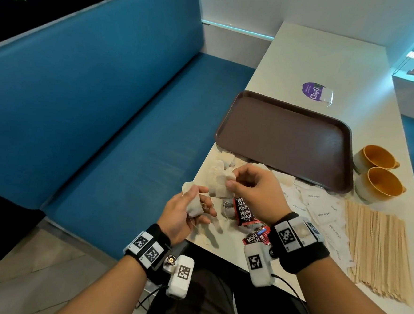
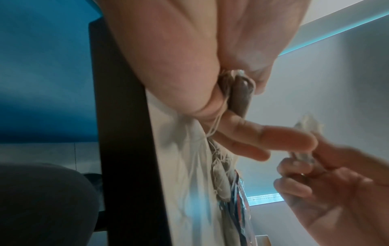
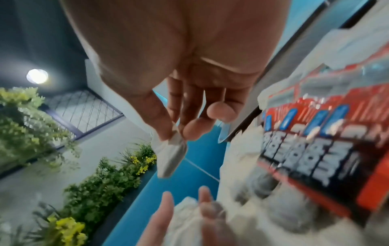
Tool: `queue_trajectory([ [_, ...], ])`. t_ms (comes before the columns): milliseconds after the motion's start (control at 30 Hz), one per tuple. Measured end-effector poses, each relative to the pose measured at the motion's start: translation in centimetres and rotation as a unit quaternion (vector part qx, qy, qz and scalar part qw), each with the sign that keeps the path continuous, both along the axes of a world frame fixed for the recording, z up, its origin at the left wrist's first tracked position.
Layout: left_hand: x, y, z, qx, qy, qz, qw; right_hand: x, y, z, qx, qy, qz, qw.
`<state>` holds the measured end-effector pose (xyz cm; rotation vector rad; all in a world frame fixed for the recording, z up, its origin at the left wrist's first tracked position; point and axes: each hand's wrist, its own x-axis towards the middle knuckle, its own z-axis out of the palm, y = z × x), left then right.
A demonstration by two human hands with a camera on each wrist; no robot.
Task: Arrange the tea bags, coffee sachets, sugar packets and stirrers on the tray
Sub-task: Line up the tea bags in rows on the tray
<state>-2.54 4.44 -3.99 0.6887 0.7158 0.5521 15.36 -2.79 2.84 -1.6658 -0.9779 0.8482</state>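
At the far left of the head view is the blue sofa (image 1: 93, 114), and the white bench (image 1: 318, 56) fills the right half of the frame. Low in the middle, my left hand (image 1: 184, 216) has its fingers curled around a small bundle of tea bags (image 1: 194, 205); in the left wrist view the strings hang down from my palm. Just to the right and a little higher, my right hand (image 1: 252, 189) pinches one more tea bag (image 1: 221, 184) between thumb and fingers, and this bag hangs with its long axis almost vertical. More loose tea bags (image 1: 225, 159) lie on the bench behind my hands, close to the near edge of the tray.

Under my right wrist are the red coffee sachets (image 1: 243, 212), then the white sugar packets (image 1: 320, 209), and at the lower right the wooden stirrers (image 1: 378, 249) lie side by side, their long axis running from me toward the top of the frame.

The brown tray (image 1: 285, 137) is up and to the right of both hands, and nothing is on it yet. I judge that my right hand is nearer to it, so its tea bag should travel up and right, over the near rim. Two orange cups (image 1: 379, 169) stand just right of the tray.
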Motion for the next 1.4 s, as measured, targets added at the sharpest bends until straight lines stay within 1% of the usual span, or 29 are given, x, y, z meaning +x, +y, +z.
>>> queue_trajectory([
  [67,0.1,0.0,0.2,0.001,0.012,-0.023,1.0,-0.8,-0.1,0.0,-0.03,0.089,0.055,0.994],
  [100,0.0,0.0,0.4,0.002,0.019,-0.038,0.999,-1.4,-0.1,-0.1,-0.054,0.121,0.083,0.988],
  [133,-0.1,-0.1,0.3,-0.002,0.023,-0.051,0.998,-2.2,-0.1,-0.2,-0.076,0.134,0.105,0.983],
  [167,-0.1,0.0,0.3,-0.008,0.024,-0.061,0.998,-2.9,0.0,-0.6,-0.093,0.124,0.115,0.981],
  [200,-0.2,0.0,0.3,-0.014,0.022,-0.07,0.997,-3.5,0.2,-1.1,-0.103,0.095,0.113,0.984],
  [300,-0.2,0.2,0.0,-0.022,0.014,-0.083,0.996,-4.1,0.7,-2.8,-0.118,-0.027,0.069,0.99],
  [367,-0.2,0.3,-0.4,-0.019,-0.002,-0.079,0.997,-4.2,0.7,-2.9,-0.12,-0.059,0.057,0.989],
  [433,-0.2,0.3,-0.7,-0.006,-0.019,-0.076,0.997,-4.1,0.6,-2.5,-0.114,-0.065,0.06,0.99],
  [500,-0.2,0.3,-1.0,-0.002,-0.032,-0.065,0.997,-3.4,0.6,-2.1,-0.106,-0.076,0.045,0.99],
  [600,-0.1,0.3,-1.0,-0.001,-0.042,-0.051,0.998,-0.9,1.0,-1.2,-0.118,-0.154,-0.016,0.981],
  [667,-0.2,0.3,-1.1,0.011,-0.036,-0.051,0.998,1.1,1.3,-1.0,-0.117,-0.202,-0.041,0.972],
  [733,-0.2,0.3,-1.0,0.019,-0.035,-0.051,0.998,2.7,1.5,-1.0,-0.118,-0.244,-0.025,0.962],
  [867,-0.2,0.2,-0.8,0.011,-0.042,-0.031,0.999,3.5,1.9,-1.7,-0.153,-0.3,0.111,0.935],
  [900,-0.2,0.2,-0.8,0.008,-0.041,-0.027,0.999,3.4,2.0,-1.9,-0.16,-0.309,0.131,0.928],
  [967,0.0,0.2,-0.8,-0.002,-0.041,-0.021,0.999,3.3,2.1,-2.2,-0.16,-0.321,0.137,0.923],
  [1100,-0.2,0.4,-0.8,-0.038,-0.064,-0.017,0.997,3.3,1.9,-2.2,-0.147,-0.312,0.106,0.933],
  [1167,-0.2,0.4,-0.8,-0.041,-0.074,-0.021,0.996,3.6,1.5,-2.3,-0.145,-0.302,0.091,0.938],
  [1300,-0.1,0.3,-0.8,-0.032,-0.073,-0.033,0.996,4.3,0.8,-1.6,-0.137,-0.281,0.043,0.949],
  [1400,0.2,0.1,-0.7,-0.03,-0.07,-0.029,0.997,4.8,0.3,-0.7,-0.093,-0.253,-0.016,0.963],
])
